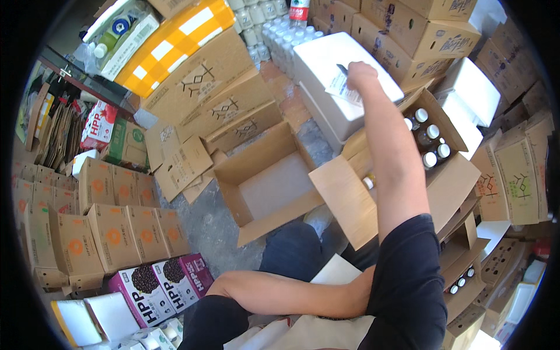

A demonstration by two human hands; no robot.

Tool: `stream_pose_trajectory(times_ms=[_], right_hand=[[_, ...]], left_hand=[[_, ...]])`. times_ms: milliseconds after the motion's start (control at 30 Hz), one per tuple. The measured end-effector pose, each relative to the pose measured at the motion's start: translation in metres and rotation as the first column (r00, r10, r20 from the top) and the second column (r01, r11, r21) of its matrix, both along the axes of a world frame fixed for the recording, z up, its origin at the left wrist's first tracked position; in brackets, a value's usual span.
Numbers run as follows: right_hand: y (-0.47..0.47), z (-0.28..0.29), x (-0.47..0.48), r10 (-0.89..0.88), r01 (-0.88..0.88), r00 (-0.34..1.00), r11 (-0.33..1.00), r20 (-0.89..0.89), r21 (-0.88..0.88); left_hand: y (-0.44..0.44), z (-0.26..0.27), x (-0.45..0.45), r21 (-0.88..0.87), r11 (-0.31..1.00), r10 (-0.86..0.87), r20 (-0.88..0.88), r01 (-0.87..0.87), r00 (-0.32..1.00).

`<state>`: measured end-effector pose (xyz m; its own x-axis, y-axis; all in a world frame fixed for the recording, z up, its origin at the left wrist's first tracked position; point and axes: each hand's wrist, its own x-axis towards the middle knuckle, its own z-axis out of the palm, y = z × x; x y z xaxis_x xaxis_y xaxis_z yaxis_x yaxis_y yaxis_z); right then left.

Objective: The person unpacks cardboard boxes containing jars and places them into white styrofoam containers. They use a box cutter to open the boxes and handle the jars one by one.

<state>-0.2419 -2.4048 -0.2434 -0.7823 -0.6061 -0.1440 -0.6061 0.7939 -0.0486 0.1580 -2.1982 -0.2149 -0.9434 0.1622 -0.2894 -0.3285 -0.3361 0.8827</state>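
Observation:
My right hand (361, 75) reaches forward over a white foam box (323, 57), its fingers closed around what looks like a utility knife (342, 69). Under that hand lies a printed paper sheet (339, 85) on the foam lid. Across my lap runs my left forearm. My left hand (362, 294) is mostly hidden under my right sleeve, so its fingers do not show. Before me stands an open cardboard box (267, 164) with a pale bottom. Beside my right arm, an open carton (453, 131) holds several white-capped bottles (431, 132).
Stacked cartons (118, 229) line the left, with purple-and-white HPP boxes (155, 286) below. Flattened cardboard (186, 168) lies on the floor. Wrapped bottles (286, 41) and tall carton stacks (411, 35) stand behind the foam box. Lower right, another carton holds white-capped bottles (461, 280).

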Motion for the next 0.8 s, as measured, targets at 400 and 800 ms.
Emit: stream_pose_trajectory(times_ms=[400,800], right_hand=[[0.144,0.101,0.123,0.464,0.397,0.677,0.423,0.571,-0.814],[0.188,-0.031,0.364,0.290,0.657,0.677,0.178,0.677,-0.733]], left_hand=[[-0.271,-0.038,0.009,-0.875,0.068,0.302,-0.440,-0.480,0.845],[-0.262,-0.137,0.044,-0.963,-0.244,-0.105,0.147,0.118,0.984]])
